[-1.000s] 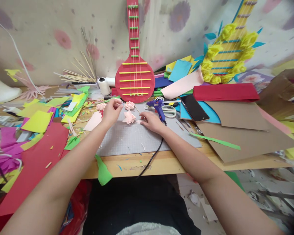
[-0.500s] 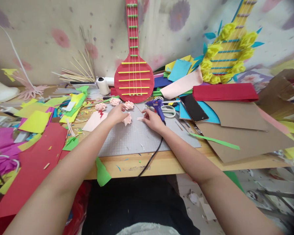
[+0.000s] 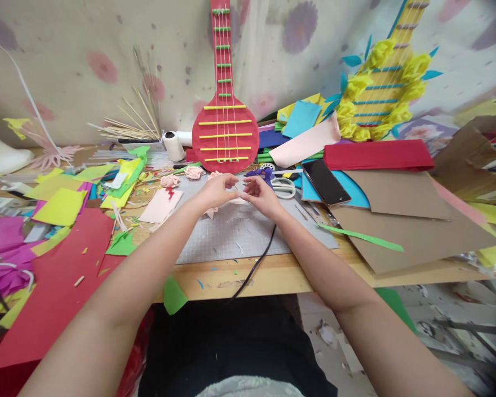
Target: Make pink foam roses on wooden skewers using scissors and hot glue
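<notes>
My left hand (image 3: pixel 219 190) and my right hand (image 3: pixel 261 194) meet fingertip to fingertip above a grey cutting mat (image 3: pixel 215 242). The right fingers pinch a thin stick (image 3: pixel 237 188), which is partly hidden. The left fingers are closed at its other end; what they grip is too small to make out. Under the hands show a pale pink paper petal piece (image 3: pixel 210 212) and another pink scrap (image 3: pixel 236 201). Pale pink paper roses (image 3: pixel 194 172) lie just behind the left hand, one half covered. Behind the right hand a purple glue gun (image 3: pixel 265 174) is partly covered.
A red paper lute (image 3: pixel 225 132) stands against the back wall, a yellow flowered one (image 3: pixel 380 94) to its right. White-handled scissors (image 3: pixel 284 188), a phone (image 3: pixel 326 182) and brown cardboard (image 3: pixel 413 231) lie right. Colored paper scraps (image 3: pixel 62 207) cover the left. A black cord (image 3: pixel 256 270) crosses the front edge.
My hands have come together: the left moved right from over the pink flowers, and the right rose slightly. The thin stick now lies between their fingertips, and the glue gun is more covered.
</notes>
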### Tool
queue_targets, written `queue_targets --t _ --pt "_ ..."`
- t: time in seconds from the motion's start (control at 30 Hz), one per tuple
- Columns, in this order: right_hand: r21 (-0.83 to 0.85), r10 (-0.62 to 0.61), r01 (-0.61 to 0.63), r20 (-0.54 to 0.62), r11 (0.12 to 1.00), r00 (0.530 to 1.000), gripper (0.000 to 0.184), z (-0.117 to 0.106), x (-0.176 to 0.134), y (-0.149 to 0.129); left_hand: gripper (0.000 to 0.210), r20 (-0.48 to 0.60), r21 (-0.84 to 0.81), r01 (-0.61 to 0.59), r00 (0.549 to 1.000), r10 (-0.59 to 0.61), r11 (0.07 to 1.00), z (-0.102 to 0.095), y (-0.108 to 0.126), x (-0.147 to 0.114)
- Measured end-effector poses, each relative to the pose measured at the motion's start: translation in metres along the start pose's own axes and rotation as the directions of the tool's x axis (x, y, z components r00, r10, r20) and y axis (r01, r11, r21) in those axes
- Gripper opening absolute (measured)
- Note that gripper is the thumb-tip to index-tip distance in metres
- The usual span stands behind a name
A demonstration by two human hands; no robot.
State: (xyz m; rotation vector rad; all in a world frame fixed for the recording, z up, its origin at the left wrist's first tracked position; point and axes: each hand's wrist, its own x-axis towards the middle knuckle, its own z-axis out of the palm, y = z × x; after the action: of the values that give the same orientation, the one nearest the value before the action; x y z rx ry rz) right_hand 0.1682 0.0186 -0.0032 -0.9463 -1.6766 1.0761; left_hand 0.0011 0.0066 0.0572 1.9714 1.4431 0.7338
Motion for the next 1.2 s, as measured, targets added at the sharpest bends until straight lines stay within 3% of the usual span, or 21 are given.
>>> queue_targets --t 0.1,0.23,0.33,0.37,0.43,0.5,0.67,0.77,0.87,0.93,1.0,1.07,1.2 --pt "0.01 -0.008 0.008 0.018 1.0 1.0 0.042 0.002 -0.001 -0.004 0.027 0.055 -0.046 0.049 0.997 -0.046 0.998 0.01 -0.003 0.008" --pt "-0.065 0.04 -0.038 0.017 0.997 0.999 0.041 -0.013 -0.007 -0.021 0.017 -0.014 -0.103 0.15 0.988 -0.152 0.983 0.011 -0.004 0.009" --pt "-0.274 0.263 -0.206 0.186 0.939 0.947 0.034 -0.043 -0.012 -0.032 0.016 -0.102 -0.261 0.23 0.959 -0.264 0.938 0.004 -0.004 0.004" --pt "-0.351 0.296 -0.223 0.168 0.91 0.94 0.036 -0.053 -0.013 -0.033 0.016 -0.116 -0.313 0.251 0.947 -0.299 0.916 0.001 -0.004 0.002" --pt "-0.488 0.234 -0.237 -0.07 0.84 0.97 0.039 -0.067 -0.012 -0.027 0.017 -0.125 -0.386 0.282 0.927 -0.353 0.878 -0.003 -0.005 0.0" --pt "-0.558 0.154 -0.275 -0.254 0.783 0.955 0.042 -0.07 -0.008 -0.015 0.017 -0.139 -0.414 0.296 0.914 -0.381 0.861 -0.006 -0.007 0.0" --pt "-0.687 -0.024 -0.177 -0.272 0.704 0.962 0.044 -0.046 0.005 0.016 0.017 -0.187 -0.44 0.268 0.906 -0.379 0.857 -0.009 -0.008 -0.002" --pt "-0.613 -0.024 -0.188 -0.32 0.767 0.947 0.039 -0.038 0.007 0.019 0.019 -0.173 -0.458 0.277 0.904 -0.391 0.845 -0.01 -0.007 -0.005" --pt "-0.395 0.007 -0.169 -0.379 0.903 0.925 0.042 -0.04 0.002 0.009 0.02 -0.177 -0.441 0.291 0.899 -0.4 0.849 -0.012 -0.009 -0.005" --pt "-0.22 0.056 -0.13 -0.315 0.967 0.947 0.042 -0.043 -0.005 -0.001 0.021 -0.188 -0.422 0.292 0.898 -0.398 0.858 -0.012 -0.012 -0.004" --pt "-0.138 0.117 -0.136 -0.136 0.981 0.984 0.041 -0.043 -0.011 -0.01 0.021 -0.197 -0.399 0.292 0.898 -0.393 0.869 -0.012 -0.015 -0.003" --pt "-0.159 0.159 -0.161 -0.026 0.974 0.987 0.039 -0.041 -0.015 -0.017 0.023 -0.205 -0.38 0.297 0.897 -0.393 0.876 -0.012 -0.017 -0.004" --pt "-0.271 0.199 -0.194 -0.009 0.943 0.98 0.038 -0.033 -0.017 -0.02 0.025 -0.217 -0.354 0.31 0.89 -0.4 0.882 -0.014 -0.017 -0.006"
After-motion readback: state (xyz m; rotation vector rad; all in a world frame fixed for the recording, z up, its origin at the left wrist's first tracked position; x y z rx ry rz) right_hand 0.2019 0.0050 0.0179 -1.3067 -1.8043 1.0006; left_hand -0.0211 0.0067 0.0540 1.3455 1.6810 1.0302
